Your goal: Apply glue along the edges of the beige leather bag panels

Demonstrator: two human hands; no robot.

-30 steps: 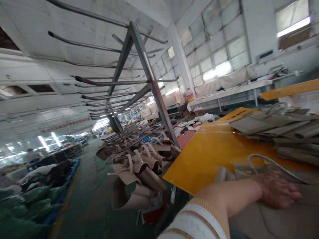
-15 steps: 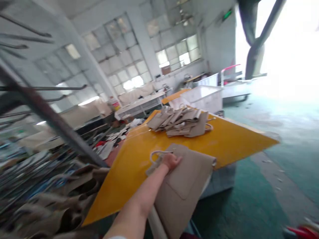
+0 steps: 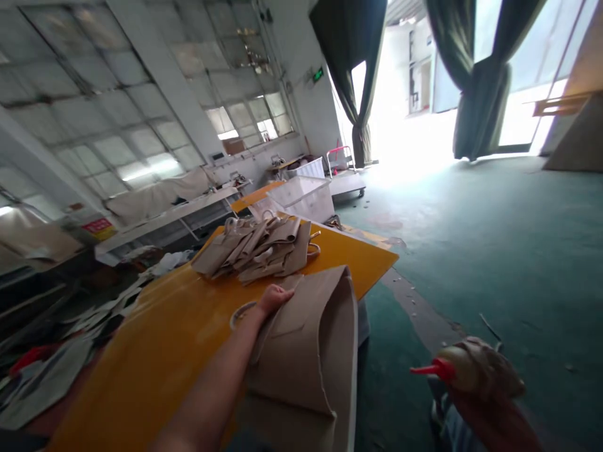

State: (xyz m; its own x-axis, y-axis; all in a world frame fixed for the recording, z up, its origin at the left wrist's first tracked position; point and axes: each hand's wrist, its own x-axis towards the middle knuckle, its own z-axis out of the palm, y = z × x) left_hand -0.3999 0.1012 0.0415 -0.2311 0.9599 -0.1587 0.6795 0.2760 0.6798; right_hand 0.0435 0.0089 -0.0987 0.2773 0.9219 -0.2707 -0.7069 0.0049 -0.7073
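My left hand [image 3: 276, 299] is closed on the edge of a grey-brown fabric bag [image 3: 299, 339] at the front of the yellow table [image 3: 160, 339]. The bag's mouth gapes toward the right, and a pale looped handle [image 3: 239, 312] lies beside my left wrist. Low on the right, away from the bag, my right hand [image 3: 490, 402] is wrapped round a bottle [image 3: 464, 370] with a red nozzle; its fingers are dim and blurred. Behind the bag, a heap of similar bag pieces [image 3: 259, 248] rests on the table.
White plastic bins [image 3: 306, 198] and a flat trolley [image 3: 346, 182] stand beyond the table. Scraps of cloth [image 3: 56, 370] lie at the left. A long white bench [image 3: 164, 220] runs below the windows. Green floor [image 3: 452, 232] stretches right toward curtained doorways.
The view has swung to the right. The bag in my left hand has turned and its mouth now stands open. My right hand with the bottle has come into view at lower right.
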